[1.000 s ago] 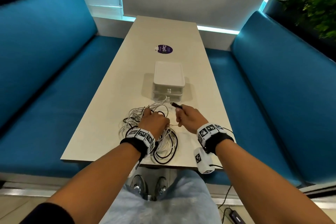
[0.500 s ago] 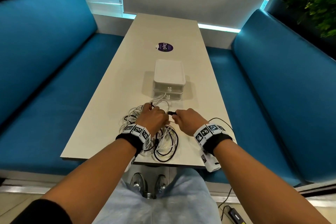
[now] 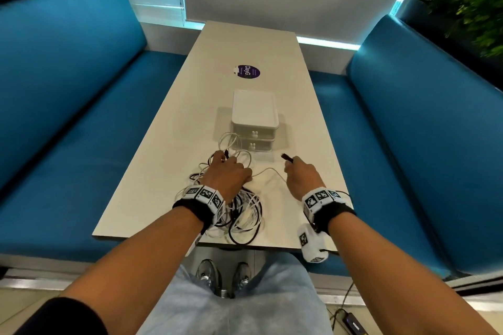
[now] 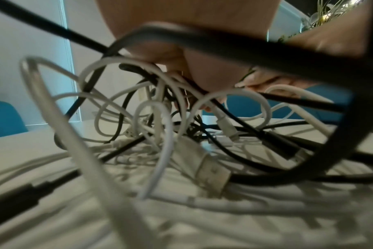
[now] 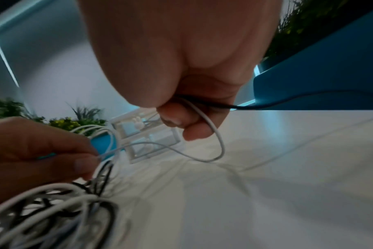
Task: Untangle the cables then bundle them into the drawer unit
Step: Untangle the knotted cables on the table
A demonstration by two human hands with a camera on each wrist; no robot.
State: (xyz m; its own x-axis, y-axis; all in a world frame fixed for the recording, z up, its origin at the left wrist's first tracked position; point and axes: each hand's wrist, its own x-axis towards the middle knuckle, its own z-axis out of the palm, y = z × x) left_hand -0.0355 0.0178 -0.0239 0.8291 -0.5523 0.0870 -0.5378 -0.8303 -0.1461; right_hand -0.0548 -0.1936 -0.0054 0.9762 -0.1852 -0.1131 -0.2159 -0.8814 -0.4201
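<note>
Taking the white 2-drawer plastic storage unit (image 3: pixel 254 119) as the landmark, the scene runs left to right across the pale rectangular tabletop (image 3: pixel 163 160).

Nearer the person than the unit and a little to its left lies the tangled heap of white and black cables (image 3: pixel 239 215), its farthest white loops reaching almost to the unit's lower drawer front. The left hand (image 3: pixel 227 175) sits on top of this heap, fingers curled down into the loops and pinching strands; the left wrist view shows fingertips (image 4: pixel 204 94) buried among crossing cords, with a white flat-ended plug (image 4: pixel 204 166) lying loose beneath. This hold likely pins the mass so it does not drag along.

From that hand a single thin white cord (image 3: pixel 268 170) sags across to the right hand (image 3: pixel 300 178), which is nearer than the unit's right corner and apart from the heap. Its fingers are closed around the white cord and a thin black cable (image 5: pixel 266 105), whose dark plug end (image 3: pixel 287 157) pokes out past the knuckles toward the unit. The spread between the hands suggests a strand being drawn free.

Both drawers appear closed, and no cable is bundled yet.
</note>
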